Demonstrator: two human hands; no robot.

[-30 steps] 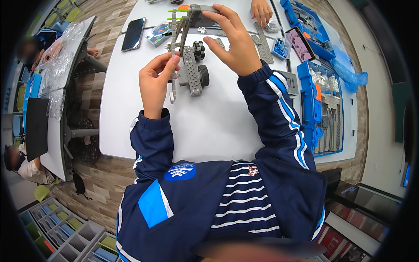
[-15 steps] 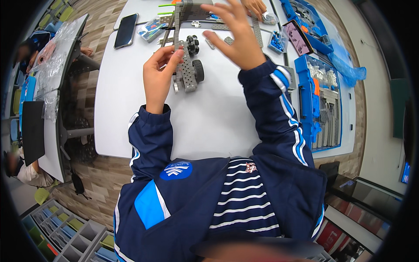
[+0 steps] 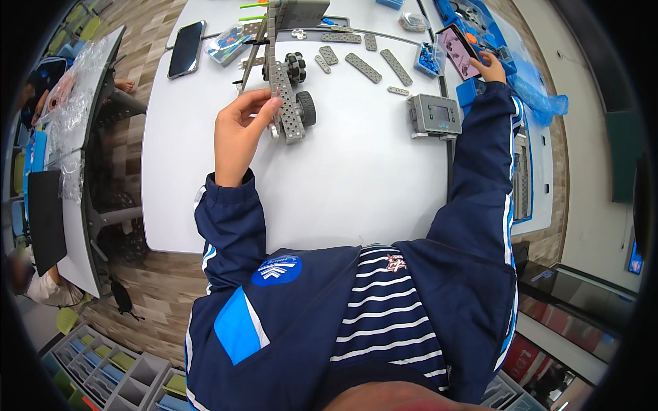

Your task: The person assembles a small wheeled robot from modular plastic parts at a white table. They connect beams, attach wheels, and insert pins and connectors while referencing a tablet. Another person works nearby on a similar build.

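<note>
My left hand (image 3: 239, 130) is closed on the near part of a grey perforated-metal robot chassis (image 3: 291, 116), thumb and fingers pinching its beam. Two black wheels (image 3: 306, 108) sit along the chassis's right side, and green rods (image 3: 252, 5) stick out at its far end. Over at the right, my right hand (image 3: 491, 68) is at the edge of a phone (image 3: 457, 52) with a lit pinkish screen. Its fingers are bent and partly apart, with nothing visible in them. Whether they press the phone cannot be made out.
Several grey perforated plates (image 3: 363, 68) lie mid-table. A grey control unit with a screen (image 3: 436, 116) stands near my right sleeve. Behind are a tub of blue pins (image 3: 430, 57) and a blue parts case (image 3: 504, 55). A dark phone (image 3: 186, 49) lies far left beside a clear pack (image 3: 229, 42).
My right hand has swung from above the chassis to the phone at the right, uncovering the plates and control unit. My left hand keeps its hold. Another person's hand has left the far side.
</note>
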